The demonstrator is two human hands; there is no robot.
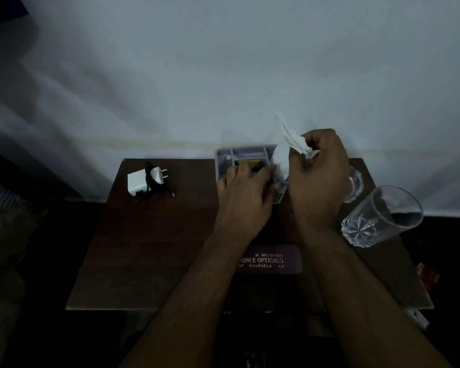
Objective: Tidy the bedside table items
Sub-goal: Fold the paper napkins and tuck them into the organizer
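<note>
white tissue (294,140) pinched in right hand (318,179), above grey tray (225,155)

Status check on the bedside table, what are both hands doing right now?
Right hand pinching white tissue. Left hand resting on grey organizer tray. Two glasses close beside right wrist.

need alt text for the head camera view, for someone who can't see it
Seen from above, a person's right hand holds a crumpled white tissue over a grey organiser tray at the back of a dark wooden table, while the left hand rests on the tray. A white charger lies to the left, a drinking glass to the right, and a glasses case nearer the person.
</note>
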